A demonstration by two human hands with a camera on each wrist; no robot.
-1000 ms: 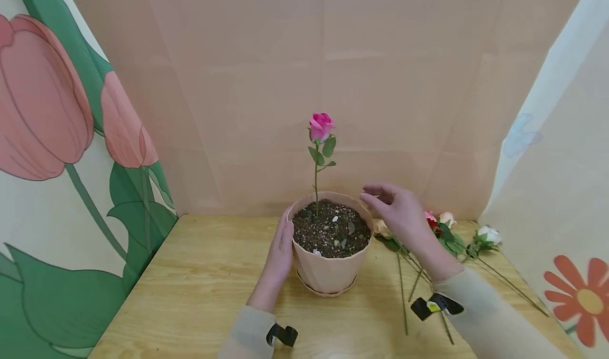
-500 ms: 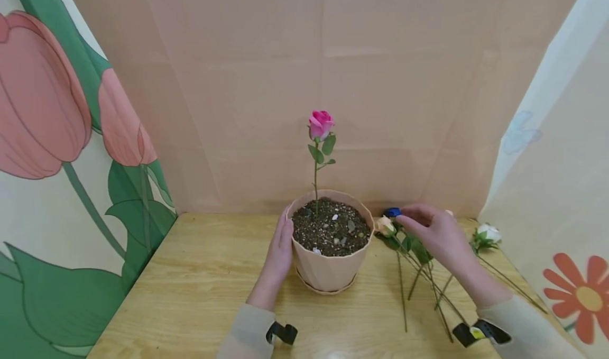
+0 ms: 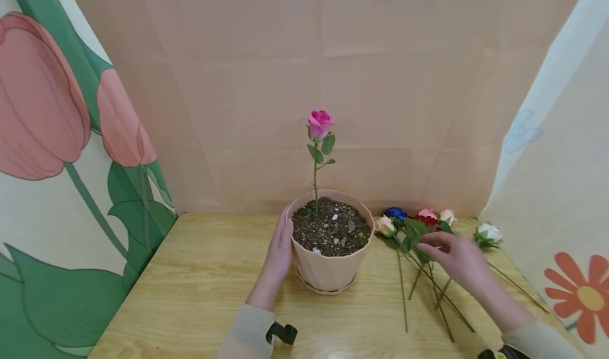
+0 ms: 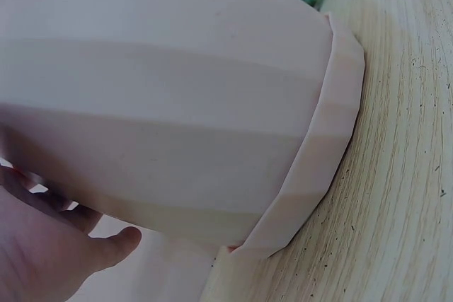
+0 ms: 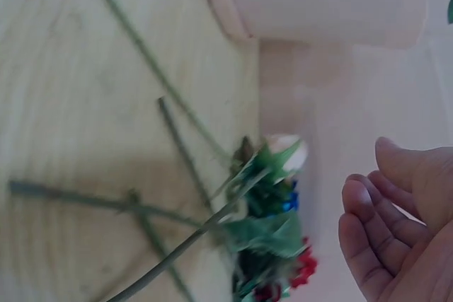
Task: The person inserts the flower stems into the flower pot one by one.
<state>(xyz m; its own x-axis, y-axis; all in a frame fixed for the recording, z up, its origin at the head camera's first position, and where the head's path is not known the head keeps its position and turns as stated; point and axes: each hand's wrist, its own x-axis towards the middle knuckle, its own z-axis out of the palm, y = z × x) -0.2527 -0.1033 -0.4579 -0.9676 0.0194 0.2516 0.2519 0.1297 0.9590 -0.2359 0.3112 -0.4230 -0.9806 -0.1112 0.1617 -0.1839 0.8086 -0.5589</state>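
Creased pinkish-beige backdrop point(image 3: 247, 84) behind; white panel with printed pink tulips point(image 3: 43, 100) at left, pale panel with a printed orange-red flower point(image 3: 590, 298) at right. Light wood-grained surface point(image 3: 204, 279) below.

Near the middle stood a pale pink faceted pot point(image 3: 328, 272) on a matching shallow saucer point(image 3: 328, 290), filled with dark, white-flecked soil point(image 3: 328, 237). One bright pink rose with green leaves point(image 3: 321, 125) rose upright from the soil, toward the back left, well above both hands.

Left hand point(image 3: 278, 250) lay against the pot's left wall, its fingers point(image 4: 81, 217) fairly straight, reaching up to the rim; thumb set apart from them, nothing pinched.

Right hand point(image 3: 459, 256) was over the flowers right of the pot, well apart from the rim. Its fingers point(image 5: 371, 221) were loosely bent, with a narrow gap to the thumb and nothing between; flowers just beyond the tips, apart from them in the wrist view.

Lying bunched there: a blue rose point(image 3: 395, 213), a peach rose point(image 3: 385, 226) just beside the pot, a red rose point(image 3: 428, 221), a pink bloom point(image 3: 426, 212), a cream rose point(image 3: 447, 216). Their thin stems point(image 3: 440, 314) crossed toward the near edge. A white rose point(image 3: 489, 233) lay farther right, beyond the right hand.
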